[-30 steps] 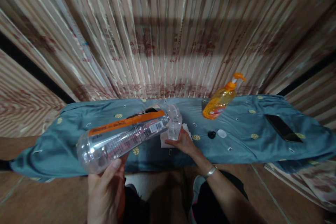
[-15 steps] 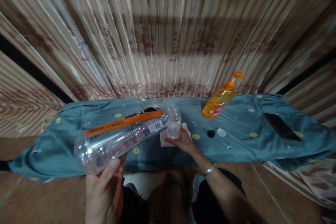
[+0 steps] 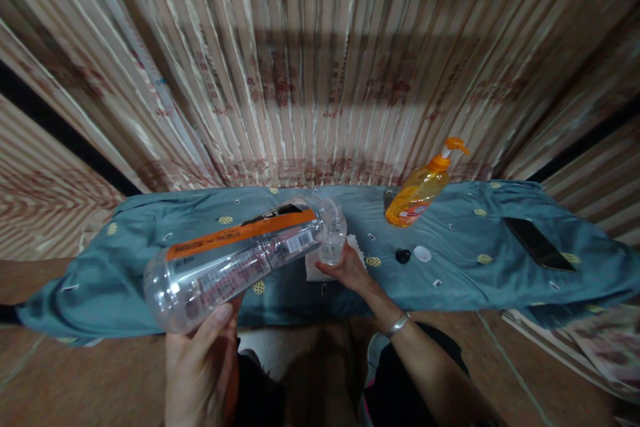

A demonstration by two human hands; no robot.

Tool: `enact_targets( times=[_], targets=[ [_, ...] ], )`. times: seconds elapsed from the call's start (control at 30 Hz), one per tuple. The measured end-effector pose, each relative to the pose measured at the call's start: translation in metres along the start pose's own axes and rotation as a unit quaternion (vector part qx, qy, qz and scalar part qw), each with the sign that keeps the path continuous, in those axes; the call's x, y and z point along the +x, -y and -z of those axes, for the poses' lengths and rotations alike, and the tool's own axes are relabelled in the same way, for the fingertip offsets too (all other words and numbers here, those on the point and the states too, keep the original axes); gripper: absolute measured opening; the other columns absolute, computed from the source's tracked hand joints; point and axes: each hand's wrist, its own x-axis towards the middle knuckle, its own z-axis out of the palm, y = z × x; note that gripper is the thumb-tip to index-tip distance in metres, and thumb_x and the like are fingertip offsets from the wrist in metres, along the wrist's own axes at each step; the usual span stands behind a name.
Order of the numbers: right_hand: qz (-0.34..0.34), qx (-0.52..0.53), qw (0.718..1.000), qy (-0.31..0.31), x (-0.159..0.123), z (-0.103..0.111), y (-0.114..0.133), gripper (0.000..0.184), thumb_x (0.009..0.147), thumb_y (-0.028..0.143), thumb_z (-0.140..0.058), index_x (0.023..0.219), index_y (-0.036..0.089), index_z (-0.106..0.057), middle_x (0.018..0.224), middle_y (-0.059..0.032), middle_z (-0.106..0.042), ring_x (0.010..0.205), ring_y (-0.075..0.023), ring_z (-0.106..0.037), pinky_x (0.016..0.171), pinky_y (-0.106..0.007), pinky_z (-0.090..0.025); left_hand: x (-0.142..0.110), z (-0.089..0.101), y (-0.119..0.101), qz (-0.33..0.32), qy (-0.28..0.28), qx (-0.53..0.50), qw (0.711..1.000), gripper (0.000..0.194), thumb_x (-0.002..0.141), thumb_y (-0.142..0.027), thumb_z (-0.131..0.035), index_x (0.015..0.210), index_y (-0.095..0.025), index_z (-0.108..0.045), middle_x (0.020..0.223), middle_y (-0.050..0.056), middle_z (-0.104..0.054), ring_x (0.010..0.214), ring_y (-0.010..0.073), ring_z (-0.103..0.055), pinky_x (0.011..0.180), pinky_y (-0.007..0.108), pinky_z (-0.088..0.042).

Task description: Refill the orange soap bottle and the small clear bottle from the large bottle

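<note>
A large clear plastic bottle point(image 3: 235, 260) with an orange and black label lies tilted in my left hand point(image 3: 203, 353), which is wrapped round its lower end. Its mouth end points right and down at the top of a small clear bottle point(image 3: 333, 243). My right hand point(image 3: 350, 270) grips that small bottle and keeps it upright. Under the small bottle lies a folded white tissue point(image 3: 316, 272), partly covered by my hand. A black cap point(image 3: 403, 255) and a white round lid point(image 3: 423, 253) rest to the right of my right hand.
An orange pump bottle point(image 3: 417, 193) with yellow-orange liquid stands at the back right. Farther right is a dark phone point(image 3: 539, 244). A teal patterned cloth point(image 3: 465, 280) covers the narrow table, and a striped curtain point(image 3: 320, 80) hangs behind it.
Both hands keep nearly the same pose, the large bottle tilted over the small one. Only a very slight shift of the whole view shows.
</note>
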Motion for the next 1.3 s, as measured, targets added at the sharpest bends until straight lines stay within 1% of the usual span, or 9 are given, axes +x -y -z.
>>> enact_targets(
  times=[0.07,0.27,0.57,0.67,0.77,0.87,1.0,1.17,1.3],
  targets=[
    [-0.002,-0.003,1.000,-0.003,0.0003,-0.0008,-0.0009,0.064,0.066,0.035,-0.085,0.121,0.020,-0.057,0.114,-0.0110,-0.074,0.106,-0.0328,-0.073,0.095,-0.049,-0.058,-0.0010,-0.0003,-0.0008,0.008,-0.006,0.010,1.000,0.052,0.039,-0.032,-0.100,0.084,-0.025,-0.076,0.092,0.001,-0.076,0.115,0.0276,-0.068,0.113,0.044,-0.048],
    [0.006,-0.002,1.000,-0.012,0.0006,-0.0032,-0.0034,0.061,0.066,0.034,-0.085,0.119,0.021,-0.058,0.109,-0.0086,-0.076,0.101,-0.0312,-0.074,0.090,-0.046,-0.059,-0.0019,0.0001,0.0019,-0.007,0.012,0.017,1.000,0.056,0.049,-0.033,-0.097,0.101,-0.025,-0.077,0.104,0.003,-0.077,0.112,0.0270,-0.069,0.111,0.041,-0.049],
    [0.000,-0.010,1.000,-0.014,-0.0006,-0.0023,0.0003,0.066,0.066,0.035,-0.084,0.124,0.019,-0.056,0.115,-0.0124,-0.075,0.107,-0.0343,-0.073,0.095,-0.050,-0.058,-0.0008,-0.0033,0.0008,-0.005,-0.002,0.000,1.000,0.061,0.040,-0.031,-0.099,0.096,-0.024,-0.077,0.101,0.005,-0.077,0.125,0.0332,-0.062,0.105,0.045,-0.055],
    [-0.004,-0.007,1.000,-0.008,-0.0008,-0.0017,0.0018,0.066,0.066,0.035,-0.084,0.124,0.019,-0.056,0.115,-0.0123,-0.075,0.106,-0.0338,-0.073,0.094,-0.049,-0.058,0.0000,-0.0017,0.0021,-0.003,0.004,-0.007,1.000,0.057,0.043,-0.030,-0.099,0.095,-0.024,-0.076,0.093,0.004,-0.076,0.112,0.0294,-0.068,0.099,0.042,-0.058],
    [-0.006,-0.006,1.000,-0.004,-0.0009,-0.0018,0.0014,0.065,0.067,0.036,-0.083,0.124,0.019,-0.057,0.115,-0.0127,-0.075,0.106,-0.0339,-0.073,0.095,-0.050,-0.058,-0.0001,-0.0006,0.0029,-0.004,0.000,-0.020,1.000,0.053,0.042,-0.026,-0.099,0.089,-0.024,-0.075,0.080,-0.002,-0.073,0.086,0.0199,-0.071,0.085,0.031,-0.061],
    [-0.001,-0.007,1.000,-0.009,-0.0009,-0.0028,-0.0006,0.063,0.067,0.035,-0.084,0.122,0.019,-0.058,0.113,-0.0116,-0.075,0.105,-0.0329,-0.073,0.095,-0.050,-0.058,-0.0007,-0.0016,0.0025,0.000,-0.004,-0.040,0.999,0.052,0.039,-0.023,-0.100,0.084,-0.024,-0.074,0.078,-0.004,-0.072,0.074,0.0138,-0.068,0.070,0.022,-0.060],
    [-0.003,-0.007,1.000,-0.013,-0.0007,-0.0038,-0.0023,0.062,0.067,0.035,-0.085,0.121,0.019,-0.059,0.111,-0.0105,-0.076,0.103,-0.0320,-0.073,0.094,-0.049,-0.058,0.0002,-0.0020,0.0022,0.007,-0.009,-0.046,0.999,0.054,0.036,-0.025,-0.101,0.083,-0.022,-0.074,0.080,-0.004,-0.073,0.074,0.0143,-0.069,0.066,0.020,-0.059],
    [-0.002,-0.001,1.000,-0.009,-0.0012,-0.0020,0.0005,0.061,0.067,0.036,-0.083,0.120,0.019,-0.060,0.113,-0.0117,-0.075,0.108,-0.0328,-0.072,0.096,-0.048,-0.058,0.0024,0.0007,0.0039,-0.002,0.004,-0.028,1.000,0.054,0.038,-0.026,-0.100,0.086,-0.022,-0.075,0.077,-0.004,-0.074,0.071,0.0132,-0.068,0.079,0.025,-0.061],
    [-0.006,-0.003,1.000,-0.006,-0.0016,-0.0014,0.0027,0.058,0.067,0.037,-0.082,0.118,0.019,-0.061,0.112,-0.0122,-0.075,0.107,-0.0338,-0.073,0.095,-0.050,-0.058,0.0016,-0.0003,0.0043,-0.010,0.010,-0.027,1.000,0.051,0.044,-0.028,-0.099,0.089,-0.023,-0.077,0.080,-0.001,-0.075,0.077,0.0156,-0.070,0.074,0.024,-0.061]
  ],
)
